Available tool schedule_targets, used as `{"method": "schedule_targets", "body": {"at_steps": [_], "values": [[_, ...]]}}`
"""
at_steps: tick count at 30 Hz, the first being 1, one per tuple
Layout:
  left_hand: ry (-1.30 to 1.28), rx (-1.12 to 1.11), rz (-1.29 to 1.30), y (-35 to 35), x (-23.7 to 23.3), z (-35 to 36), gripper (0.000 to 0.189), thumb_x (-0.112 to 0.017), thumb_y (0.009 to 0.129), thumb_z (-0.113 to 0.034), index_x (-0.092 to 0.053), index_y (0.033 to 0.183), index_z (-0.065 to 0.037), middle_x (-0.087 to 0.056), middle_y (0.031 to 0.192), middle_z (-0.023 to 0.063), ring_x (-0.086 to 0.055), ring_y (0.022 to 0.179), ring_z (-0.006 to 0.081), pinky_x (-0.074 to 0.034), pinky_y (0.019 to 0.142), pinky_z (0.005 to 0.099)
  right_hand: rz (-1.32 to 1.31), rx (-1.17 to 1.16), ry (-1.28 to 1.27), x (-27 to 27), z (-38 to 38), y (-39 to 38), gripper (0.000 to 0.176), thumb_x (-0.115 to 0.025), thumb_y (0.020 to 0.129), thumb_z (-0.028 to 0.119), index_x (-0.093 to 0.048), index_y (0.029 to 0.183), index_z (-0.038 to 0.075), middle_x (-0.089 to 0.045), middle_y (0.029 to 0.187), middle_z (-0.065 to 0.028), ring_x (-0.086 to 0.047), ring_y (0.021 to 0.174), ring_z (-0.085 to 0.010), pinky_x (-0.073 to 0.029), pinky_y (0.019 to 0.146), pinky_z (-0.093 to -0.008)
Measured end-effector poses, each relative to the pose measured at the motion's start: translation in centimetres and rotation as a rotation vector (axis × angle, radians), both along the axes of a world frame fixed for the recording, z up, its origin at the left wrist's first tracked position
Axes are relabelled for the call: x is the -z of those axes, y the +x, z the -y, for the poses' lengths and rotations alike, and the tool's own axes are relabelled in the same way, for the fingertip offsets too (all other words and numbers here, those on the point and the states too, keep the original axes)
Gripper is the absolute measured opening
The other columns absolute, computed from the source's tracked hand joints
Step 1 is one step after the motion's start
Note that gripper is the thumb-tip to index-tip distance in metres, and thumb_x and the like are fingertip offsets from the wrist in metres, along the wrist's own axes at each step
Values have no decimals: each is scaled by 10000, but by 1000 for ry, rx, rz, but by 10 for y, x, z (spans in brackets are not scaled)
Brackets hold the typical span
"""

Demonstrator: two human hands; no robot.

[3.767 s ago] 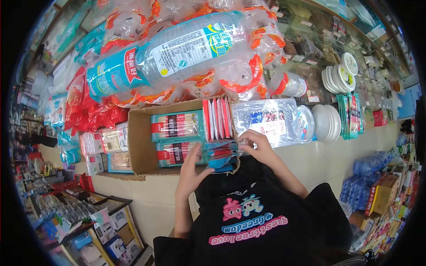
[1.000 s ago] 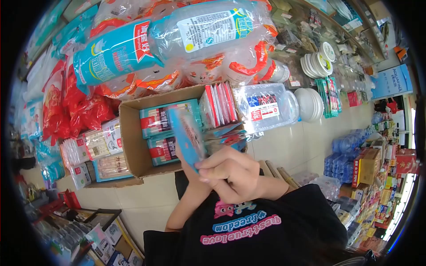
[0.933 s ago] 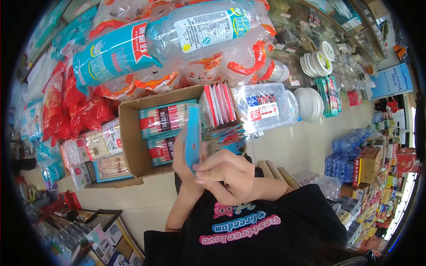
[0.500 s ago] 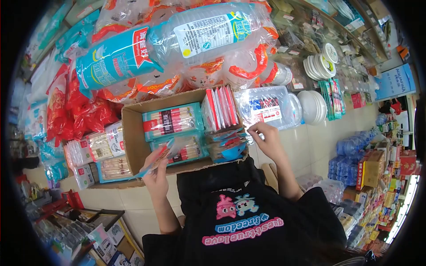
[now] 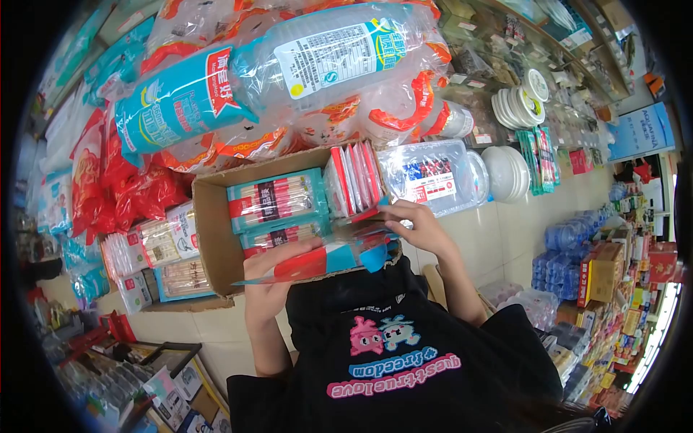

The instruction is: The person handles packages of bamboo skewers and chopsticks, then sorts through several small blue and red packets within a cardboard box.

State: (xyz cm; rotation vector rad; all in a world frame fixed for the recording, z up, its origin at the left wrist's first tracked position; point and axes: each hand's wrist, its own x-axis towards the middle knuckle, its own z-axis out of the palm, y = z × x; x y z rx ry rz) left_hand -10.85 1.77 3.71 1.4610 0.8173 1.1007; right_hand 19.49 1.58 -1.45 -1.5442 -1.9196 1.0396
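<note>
The left hand (image 5: pixel 268 283) holds a flat red-and-blue packet (image 5: pixel 307 264), slanting across the near edge of the cardboard box (image 5: pixel 215 242); the right hand (image 5: pixel 420 227), fingers bent narrow, is near its other end (whether it grips anything, I cannot tell), beside red-edged packs (image 5: pixel 354 180)

Shows matt cardboard, rough at the rim, on box (image 5: pixel 215 242). Shines as clear, glossy plastic on cup sleeve (image 5: pixel 263 72) and tray (image 5: pixel 401 157). Shows pale wood under glossy film in chopstick packs (image 5: pixel 296 204). Appears as matt cloth on shirt (image 5: pixel 307 343).
</note>
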Motion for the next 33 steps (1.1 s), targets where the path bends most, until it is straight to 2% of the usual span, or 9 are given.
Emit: {"method": "schedule_targets", "body": {"at_steps": [6,9,12,15,18,24,27,30,33], "values": [[-27,121,-7,21,6,-13,262,-570,834,-53,-631,1081,6,-660,1064,152,-641,986,237,-488,866,329,-57,-15,-131,-7,-2,-5,560,-674,772,110,-492,1301,79,-641,1082,-85,-641,751,-165,-521,689,-285],[-33,160,-141,59,26,-17,277,-564,839,-47,-626,1107,-26,-642,1083,183,-643,982,265,-490,854,341,-143,9,-106,6,3,2,547,-699,750,105,-525,1267,72,-639,1091,-90,-640,767,-172,-519,691,-290],[85,166,-276,91,71,-16,305,-563,844,-66,-614,1143,-42,-665,1014,168,-648,934,267,-494,812,314,-185,27,14,17,7,8,473,-704,740,73,-584,1197,70,-648,1072,-86,-641,778,-174,-518,694,-286],[-90,218,-547,91,95,-10,297,-574,845,-88,-617,1138,-60,-660,1003,165,-643,917,290,-494,785,327,-77,83,-43,1,7,8,365,-695,739,34,-640,1099,63,-661,1031,-85,-642,788,-176,-518,687,-281],[53,122,-530,77,94,-11,290,-602,835,-107,-626,1119,-56,-669,953,151,-658,845,274,-504,739,333,-132,130,-19,2,10,8,278,-671,753,2,-659,1027,45,-668,991,-91,-640,774,-176,-517,666,-269],[119,4,-554,67,95,-9,204,-684,775,-142,-655,945,-34,-658,823,145,-651,766,281,-512,682,333,-99,168,90,15,5,8,192,-661,745,-35,-656,932,10,-664,904,-88,-649,763,-168,-530,665,-267],[-23,-107,-472,65,84,-7,210,-712,745,-109,-631,920,-25,-637,856,94,-629,701,194,-504,631,289,-141,224,176,11,0,0,293,-676,711,-64,-626,990,9,-627,925,-86,-643,743,-149,-530,658,-265],[-169,-168,-434,60,80,-6,272,-734,715,-80,-608,949,-24,-594,947,68,-573,664,134,-491,605,254,-332,343,86,14,-4,2,437,-690,677,-86,-573,1086,12,-579,995,-89,-623,708,-132,-513,636,-245],[-91,-106,-344,59,69,-8,320,-715,729,-26,-590,1023,-6,-586,965,73,-577,674,97,-494,601,225,-244,248,-33,1,-5,9,549,-686,658,-108,-524,1167,22,-547,1063,-95,-604,693,-118,-497,628,-233]]}}
